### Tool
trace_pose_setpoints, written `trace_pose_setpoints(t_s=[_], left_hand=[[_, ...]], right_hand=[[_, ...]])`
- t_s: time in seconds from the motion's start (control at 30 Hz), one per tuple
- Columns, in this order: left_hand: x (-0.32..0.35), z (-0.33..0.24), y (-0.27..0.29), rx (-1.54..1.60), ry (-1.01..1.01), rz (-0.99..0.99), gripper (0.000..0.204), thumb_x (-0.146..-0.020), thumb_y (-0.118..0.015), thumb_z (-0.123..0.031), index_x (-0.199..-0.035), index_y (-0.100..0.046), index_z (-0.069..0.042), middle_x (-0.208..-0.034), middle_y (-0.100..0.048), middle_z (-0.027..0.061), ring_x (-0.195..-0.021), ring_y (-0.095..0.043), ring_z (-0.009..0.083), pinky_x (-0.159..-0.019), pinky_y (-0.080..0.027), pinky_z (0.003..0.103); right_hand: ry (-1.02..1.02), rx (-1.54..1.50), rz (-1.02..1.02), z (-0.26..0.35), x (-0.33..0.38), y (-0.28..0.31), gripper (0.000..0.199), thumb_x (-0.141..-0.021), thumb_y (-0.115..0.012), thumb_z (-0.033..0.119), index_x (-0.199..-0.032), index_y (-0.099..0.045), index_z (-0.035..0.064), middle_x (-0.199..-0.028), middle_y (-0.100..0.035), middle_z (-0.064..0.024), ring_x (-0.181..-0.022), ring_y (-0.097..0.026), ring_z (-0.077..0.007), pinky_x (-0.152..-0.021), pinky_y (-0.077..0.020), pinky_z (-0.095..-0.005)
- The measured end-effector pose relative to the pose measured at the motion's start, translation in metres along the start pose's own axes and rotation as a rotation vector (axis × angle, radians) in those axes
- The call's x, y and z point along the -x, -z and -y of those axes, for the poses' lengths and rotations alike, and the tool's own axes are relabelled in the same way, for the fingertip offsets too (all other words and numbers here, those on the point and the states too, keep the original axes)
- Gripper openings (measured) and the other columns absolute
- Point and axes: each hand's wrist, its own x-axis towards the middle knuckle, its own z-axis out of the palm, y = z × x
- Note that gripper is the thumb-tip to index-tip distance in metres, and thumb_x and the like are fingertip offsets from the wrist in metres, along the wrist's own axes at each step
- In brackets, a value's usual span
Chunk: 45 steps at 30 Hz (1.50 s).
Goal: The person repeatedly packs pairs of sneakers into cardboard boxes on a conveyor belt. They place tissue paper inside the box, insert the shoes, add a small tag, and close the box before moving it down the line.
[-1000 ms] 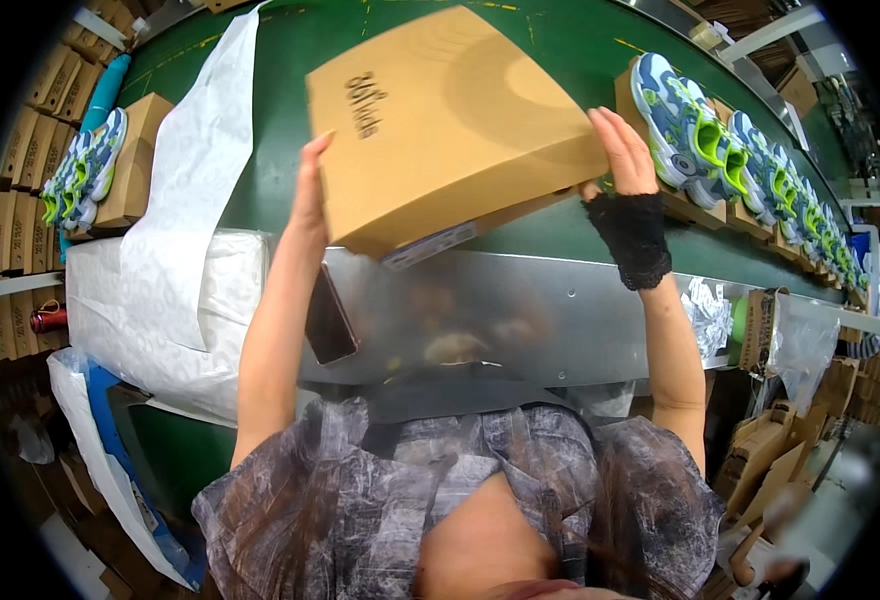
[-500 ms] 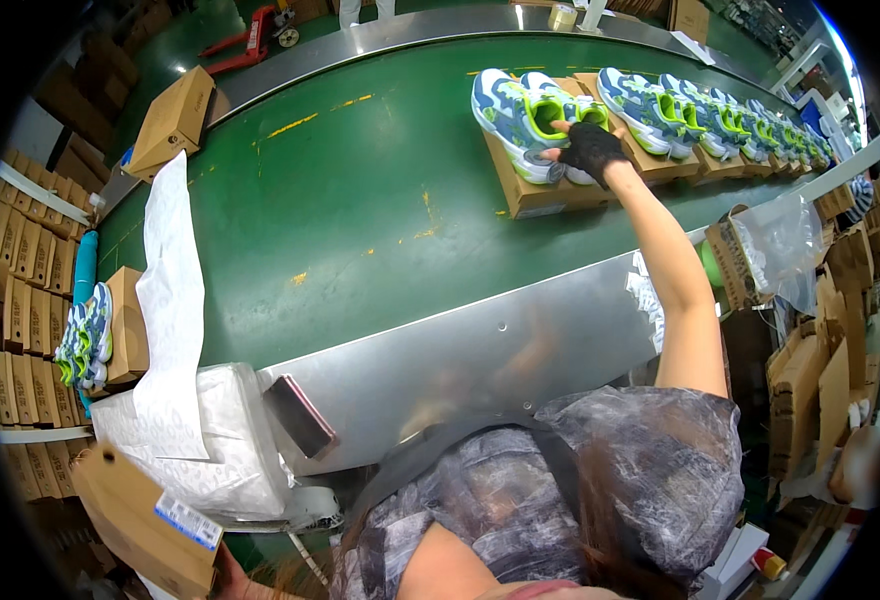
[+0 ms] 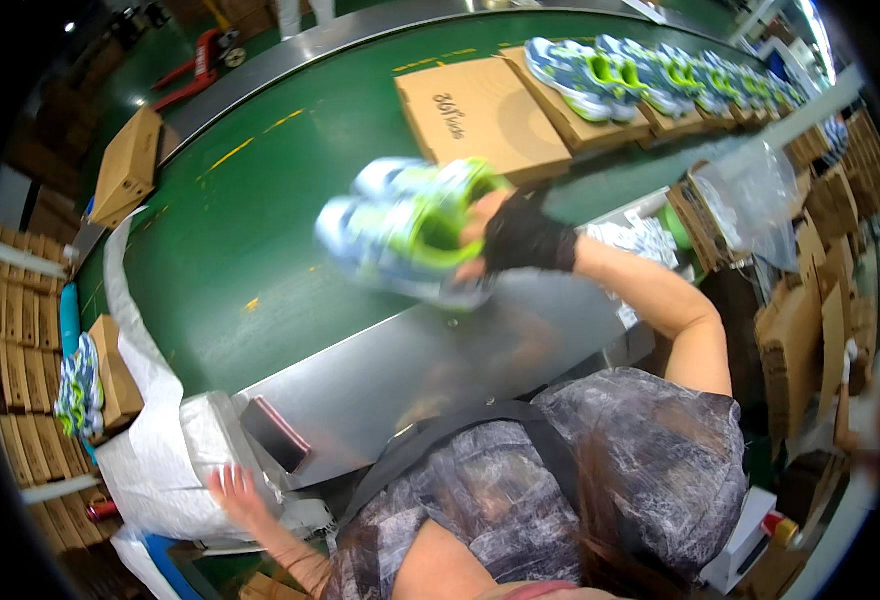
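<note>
Above green conveyor belt [image 3: 260,230], right hand [image 3: 520,238] grip clamped on sneakers [image 3: 410,235], left hand [image 3: 240,492] fingers spread

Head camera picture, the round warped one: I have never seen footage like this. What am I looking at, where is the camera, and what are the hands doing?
The camera sits on a person's head and looks down, so the top of their head and patterned smock fill the bottom of the frame. The wide lens bends straight edges, which is why the picture looks round.

No machine arm is here, only two bare hands. The right hand, in a dark fingerless glove, holds a pair of white, blue and lime sneakers above a green conveyor belt; they are blurred by motion. The left hand is low, fingers spread, against white wrapping paper.

On the belt lie a closed brown shoebox and, beyond it, a row of boxes topped with more sneakers. Flat cardboard stacks stand at both sides.
</note>
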Motion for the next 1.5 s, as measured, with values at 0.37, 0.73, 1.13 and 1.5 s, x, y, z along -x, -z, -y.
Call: trace_pose_setpoints(t_s=[0.37,0.73,1.13,1.5], left_hand=[[0.078,0.143,-0.309,-1.274,-0.222,1.085,0.059,-0.084,-0.041,-0.052,-0.083,-0.063,0.003,-0.068,-0.06,0.0191,-0.069,-0.06,0.0245,-0.068,-0.044,0.036],[0.098,0.132,-0.38,-1.154,-0.75,1.052,0.059,-0.088,-0.041,-0.041,-0.131,-0.029,-0.003,-0.131,-0.028,0.0261,-0.119,-0.032,0.0379,-0.097,-0.028,0.042],[0.029,0.126,-0.278,-1.524,-0.67,0.79,0.04,-0.082,-0.053,-0.042,-0.075,-0.065,-0.005,-0.059,-0.058,0.0137,-0.054,-0.056,0.0281,-0.052,-0.043,0.036],[0.038,0.128,-0.262,-1.171,-0.783,0.876,0.023,-0.083,-0.055,-0.023,-0.088,-0.061,-0.001,-0.083,-0.06,0.0157,-0.077,-0.057,0.0288,-0.069,-0.044,0.036]], right_hand=[[-0.09,-0.936,0.127,0.0,0.002,-0.092,0.031,-0.065,-0.064,0.036,-0.08,-0.061,0.0084,-0.085,-0.06,-0.0139,-0.088,-0.056,-0.0214,-0.077,-0.0382,-0.0414],[-0.614,-0.102,-0.395,-0.067,-0.023,-0.132,0.062,-0.071,-0.054,0.025,-0.127,-0.035,0.0065,-0.131,-0.031,-0.0255,-0.124,-0.024,-0.0421,-0.089,-0.0127,-0.0702],[-1.399,-0.775,-0.72,0.003,0.157,-0.14,0.033,-0.076,-0.058,0.031,-0.089,-0.06,0.0004,-0.086,-0.06,-0.0153,-0.084,-0.058,-0.0258,-0.072,-0.0459,-0.0341],[-1.324,0.15,-0.434,0.027,0.279,-0.171,0.015,-0.08,-0.05,0.021,-0.089,-0.053,0.0084,-0.074,-0.053,-0.0123,-0.07,-0.053,-0.0326,-0.061,-0.0443,-0.0404]])
